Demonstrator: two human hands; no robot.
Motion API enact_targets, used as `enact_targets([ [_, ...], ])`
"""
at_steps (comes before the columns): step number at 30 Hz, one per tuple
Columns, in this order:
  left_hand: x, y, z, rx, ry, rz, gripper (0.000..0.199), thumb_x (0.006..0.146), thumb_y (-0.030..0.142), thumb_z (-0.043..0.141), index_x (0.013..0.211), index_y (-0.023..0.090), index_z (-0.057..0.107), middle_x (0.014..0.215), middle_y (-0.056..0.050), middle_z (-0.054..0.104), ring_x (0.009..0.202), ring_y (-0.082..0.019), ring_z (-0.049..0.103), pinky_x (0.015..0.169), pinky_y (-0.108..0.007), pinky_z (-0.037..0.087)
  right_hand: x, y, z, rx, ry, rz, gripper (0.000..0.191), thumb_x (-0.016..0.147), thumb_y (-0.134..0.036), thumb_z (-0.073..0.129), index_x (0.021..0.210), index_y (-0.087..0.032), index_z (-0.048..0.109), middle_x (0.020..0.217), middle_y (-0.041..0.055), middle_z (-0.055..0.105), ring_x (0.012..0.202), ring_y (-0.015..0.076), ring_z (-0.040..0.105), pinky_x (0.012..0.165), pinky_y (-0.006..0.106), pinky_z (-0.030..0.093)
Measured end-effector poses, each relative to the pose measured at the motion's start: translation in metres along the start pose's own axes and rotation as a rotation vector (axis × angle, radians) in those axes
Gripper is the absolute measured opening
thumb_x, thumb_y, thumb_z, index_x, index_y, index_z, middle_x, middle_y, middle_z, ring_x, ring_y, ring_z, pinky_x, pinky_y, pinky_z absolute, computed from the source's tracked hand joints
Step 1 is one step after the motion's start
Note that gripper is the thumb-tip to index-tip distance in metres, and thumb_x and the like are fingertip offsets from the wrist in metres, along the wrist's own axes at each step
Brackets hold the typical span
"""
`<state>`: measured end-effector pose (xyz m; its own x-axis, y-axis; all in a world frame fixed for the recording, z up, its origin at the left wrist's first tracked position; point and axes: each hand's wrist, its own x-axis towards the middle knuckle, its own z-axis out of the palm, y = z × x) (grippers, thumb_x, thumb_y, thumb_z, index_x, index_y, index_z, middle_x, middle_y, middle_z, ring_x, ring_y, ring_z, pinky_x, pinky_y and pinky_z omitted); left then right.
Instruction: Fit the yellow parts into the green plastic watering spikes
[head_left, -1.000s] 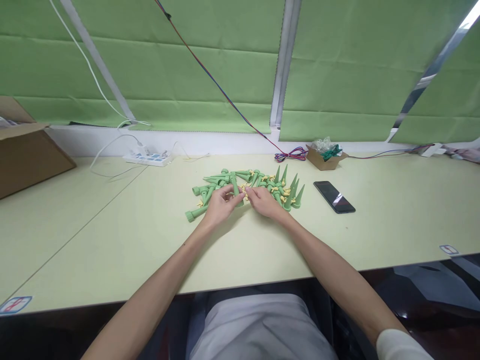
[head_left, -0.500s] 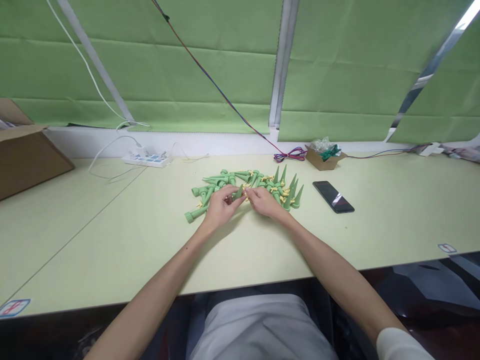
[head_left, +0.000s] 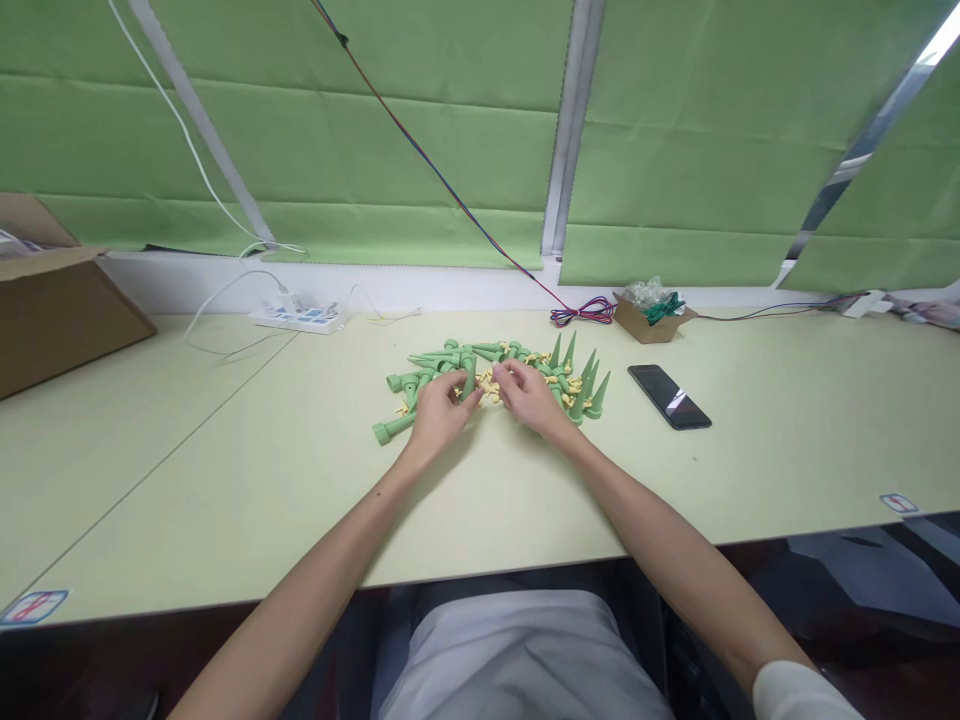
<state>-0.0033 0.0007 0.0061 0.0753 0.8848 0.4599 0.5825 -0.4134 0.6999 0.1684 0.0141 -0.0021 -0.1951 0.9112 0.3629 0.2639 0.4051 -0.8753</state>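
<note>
Both forearms [head_left: 656,510] reach forward, angled inward over a pale surface [head_left: 495,510]. The left hand [head_left: 437,412] pinches a green spike [head_left: 469,380] between thumb and fingers. The right hand [head_left: 531,400], slightly apart, curls beside yellow pieces [head_left: 490,390]; whether it grips one, I cannot tell. More spikes [head_left: 585,392] lie around.

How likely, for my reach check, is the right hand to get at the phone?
Probably yes: green spikes stand between the right hand and the phone, but the way over them looks free.
</note>
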Motion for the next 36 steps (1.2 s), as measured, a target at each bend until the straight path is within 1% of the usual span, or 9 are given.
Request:
enact_targets([
  [3,0.000,-0.002,0.002,0.045,-0.056,0.020,0.027,0.083,0.030,0.066,0.062,0.021,0.052,0.055,0.003,0.042,0.057,-0.015,0.038,0.059,-0.030,0.030,-0.003,-0.002,0.001,-0.053,-0.032,-0.073,0.024,0.095,-0.045,0.057,0.090,-0.022,0.057,0.061,-0.0054,0.049,0.056,0.0137,0.042,0.058,0.028,0.033],
  [6,-0.002,-0.003,0.006,0.063,-0.091,0.050,0.024,0.082,0.025,0.063,0.061,0.020,0.052,0.055,0.003,0.044,0.057,-0.015,0.039,0.060,-0.030,0.031,-0.006,-0.003,0.003,-0.112,-0.079,-0.113,0.018,0.093,-0.036,0.056,0.083,-0.021,0.057,0.066,-0.0032,0.056,0.061,0.0141,0.047,0.063,0.027,0.036],
  [13,-0.002,-0.005,0.006,0.065,-0.115,0.080,0.013,0.082,0.022,0.061,0.070,0.019,0.064,0.060,0.001,0.054,0.057,-0.015,0.043,0.060,-0.029,0.033,-0.010,-0.005,0.006,-0.159,-0.042,-0.131,0.020,0.097,-0.039,0.055,0.086,-0.022,0.053,0.068,-0.0037,0.056,0.061,0.0146,0.049,0.065,0.027,0.038],
  [18,-0.004,-0.008,0.008,0.064,-0.177,0.098,0.018,0.085,0.026,0.062,0.070,0.019,0.066,0.057,0.001,0.054,0.057,-0.016,0.045,0.060,-0.029,0.034,-0.011,-0.005,0.008,-0.185,0.002,-0.148,0.017,0.098,-0.036,0.052,0.089,-0.022,0.055,0.071,-0.0015,0.060,0.064,0.0161,0.054,0.067,0.028,0.040],
  [25,-0.005,-0.008,0.008,0.042,-0.212,0.102,0.016,0.083,0.022,0.062,0.071,0.017,0.071,0.059,-0.002,0.059,0.062,-0.018,0.050,0.062,-0.030,0.037,-0.013,-0.002,0.012,-0.217,0.024,-0.152,0.018,0.096,-0.034,0.052,0.082,-0.023,0.050,0.067,-0.0015,0.058,0.061,0.0163,0.051,0.064,0.028,0.039],
  [28,-0.004,-0.009,0.008,0.031,-0.197,0.104,0.014,0.081,0.020,0.062,0.071,0.017,0.072,0.069,-0.005,0.065,0.066,-0.019,0.053,0.063,-0.030,0.040,-0.015,-0.001,0.014,-0.229,0.022,-0.169,0.018,0.096,-0.035,0.052,0.083,-0.023,0.051,0.066,-0.0016,0.057,0.060,0.0166,0.050,0.064,0.028,0.038],
  [32,-0.004,-0.012,0.009,0.011,-0.162,0.110,0.016,0.080,0.013,0.059,0.078,0.017,0.075,0.089,-0.008,0.070,0.079,-0.021,0.060,0.071,-0.032,0.047,-0.018,0.002,0.019,-0.283,-0.010,-0.255,0.018,0.097,-0.032,0.051,0.082,-0.023,0.054,0.067,0.0001,0.057,0.062,0.0172,0.049,0.066,0.029,0.038],
  [34,-0.005,-0.014,0.010,-0.004,-0.124,0.083,0.025,0.079,0.010,0.058,0.096,0.018,0.076,0.104,-0.010,0.070,0.083,-0.021,0.062,0.074,-0.033,0.050,-0.019,0.002,0.020,-0.329,-0.024,-0.293,0.020,0.098,-0.031,0.049,0.081,-0.022,0.055,0.071,0.0018,0.058,0.064,0.0178,0.050,0.067,0.030,0.038],
  [36,-0.006,-0.017,0.012,-0.020,-0.074,0.026,0.039,0.081,0.013,0.060,0.119,0.018,0.070,0.120,-0.013,0.066,0.077,-0.018,0.063,0.075,-0.034,0.051,-0.019,0.001,0.017,-0.375,-0.001,-0.319,0.022,0.099,-0.031,0.047,0.080,-0.022,0.055,0.073,0.0031,0.059,0.066,0.0183,0.050,0.068,0.030,0.037],
])
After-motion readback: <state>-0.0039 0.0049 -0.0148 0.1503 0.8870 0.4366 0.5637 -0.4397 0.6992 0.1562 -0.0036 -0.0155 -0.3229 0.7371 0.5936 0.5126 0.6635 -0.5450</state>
